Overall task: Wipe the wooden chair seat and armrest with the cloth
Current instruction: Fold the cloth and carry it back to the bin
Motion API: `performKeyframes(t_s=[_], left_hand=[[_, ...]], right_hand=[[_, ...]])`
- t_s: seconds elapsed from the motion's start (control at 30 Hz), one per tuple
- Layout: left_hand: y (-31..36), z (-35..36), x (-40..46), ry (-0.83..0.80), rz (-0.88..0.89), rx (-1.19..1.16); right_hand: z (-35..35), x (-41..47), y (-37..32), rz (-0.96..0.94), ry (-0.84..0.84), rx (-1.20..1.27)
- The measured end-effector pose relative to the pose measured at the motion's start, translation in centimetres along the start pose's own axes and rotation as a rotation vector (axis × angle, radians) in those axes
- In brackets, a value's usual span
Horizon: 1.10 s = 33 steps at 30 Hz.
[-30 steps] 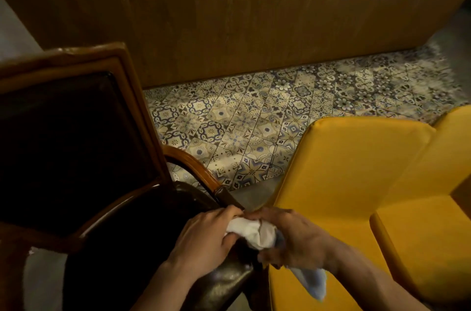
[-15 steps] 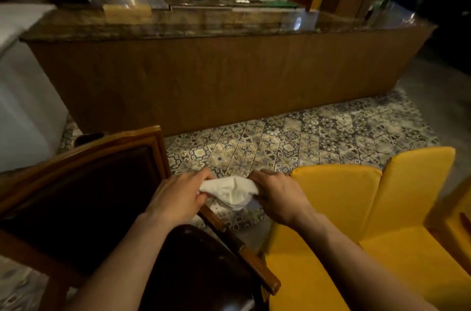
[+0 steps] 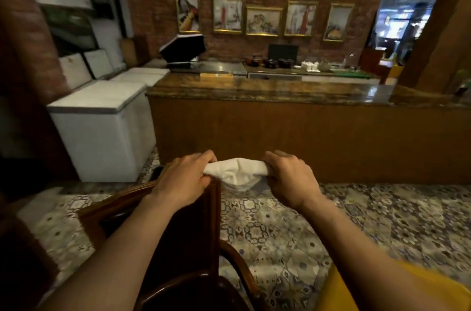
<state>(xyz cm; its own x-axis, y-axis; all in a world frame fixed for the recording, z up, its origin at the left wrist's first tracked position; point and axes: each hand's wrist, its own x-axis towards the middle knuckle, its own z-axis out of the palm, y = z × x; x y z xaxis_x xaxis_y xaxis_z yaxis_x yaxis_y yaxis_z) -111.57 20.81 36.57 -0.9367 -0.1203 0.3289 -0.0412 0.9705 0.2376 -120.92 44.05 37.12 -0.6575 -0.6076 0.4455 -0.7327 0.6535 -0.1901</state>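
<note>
**Cloth stretched between both hands above the chair**

Head view: the left hand (image 3: 184, 178) and right hand (image 3: 288, 175) are each closed on one end of the white cloth (image 3: 237, 170), held raised above the wooden chair (image 3: 158, 198), touching neither seat nor armrest (image 3: 239, 267). The step looks like regathering the cloth; fold it into a flat pad, then lower it and stroke along the wood. Counted: one cloth, one wooden chair, one armrest visible, one yellow chair (image 3: 407, 293), two hands.
</note>
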Motion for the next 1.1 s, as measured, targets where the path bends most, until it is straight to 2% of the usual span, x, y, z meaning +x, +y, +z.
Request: performKeyframes(t_s=[0.2,0.37,0.53,0.7,0.93,1.1], left_hand=[[-2.6,-5.7,-5.3,0.117,-0.212,0.138],[-6.1,-11.2,-14.1,0.119,-0.432,0.261],[-9.6,-17.3,-25.4,0.171,-0.658,0.349],[-13.2,-24.0,-39.0,0.219,-0.882,0.436],[-14.8,-33.7,-61.9,0.303,-1.151,0.561],[-15.2,-37.3,-75.3,0.343,-1.307,0.625]], right_hand=[[0.1,4.4,-5.7,-0.237,-0.007,0.119],[2.7,6.1,-15.5,-0.433,-0.061,0.266],[4.6,5.0,-28.5,-0.627,-0.102,0.375],[4.7,1.7,-44.3,-0.835,-0.133,0.468],[2.7,-9.0,-68.1,-1.116,-0.175,0.59],[2.3,-17.7,-80.3,-1.234,-0.238,0.676]])
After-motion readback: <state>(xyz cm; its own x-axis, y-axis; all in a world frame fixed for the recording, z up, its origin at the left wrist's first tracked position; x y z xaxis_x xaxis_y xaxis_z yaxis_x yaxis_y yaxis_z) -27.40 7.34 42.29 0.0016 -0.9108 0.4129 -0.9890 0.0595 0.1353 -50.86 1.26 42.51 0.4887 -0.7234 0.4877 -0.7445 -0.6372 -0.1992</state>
